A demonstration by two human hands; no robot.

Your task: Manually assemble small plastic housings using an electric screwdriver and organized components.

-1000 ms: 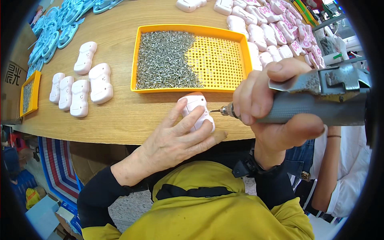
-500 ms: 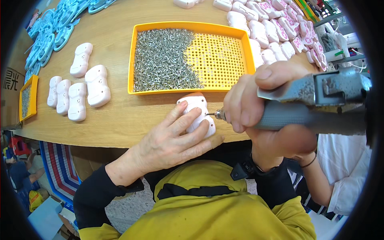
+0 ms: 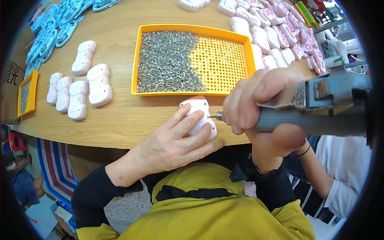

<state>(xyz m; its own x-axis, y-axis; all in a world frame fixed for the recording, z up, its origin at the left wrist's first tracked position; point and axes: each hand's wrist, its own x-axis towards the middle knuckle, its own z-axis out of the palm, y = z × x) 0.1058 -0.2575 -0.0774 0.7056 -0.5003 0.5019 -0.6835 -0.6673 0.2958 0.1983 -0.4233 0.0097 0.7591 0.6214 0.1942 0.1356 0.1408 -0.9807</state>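
Wood-grain table (image 3: pixel 120 124); yellow tray (image 3: pixel 192 95) of small metal screws (image 3: pixel 166 60) just beyond the work, presumably placed for short reach. White casing (image 3: pixel 198 104) lies near the table's front edge, below the tray. Left hand (image 3: pixel 166 140): fingers spread across the casing, probably to keep it from sliding or turning. Right hand (image 3: pixel 256 102): wrapped around grey driver (image 3: pixel 280 119), held nearly level, bit (image 3: pixel 212 117) at the casing's right side; contact cannot be told.
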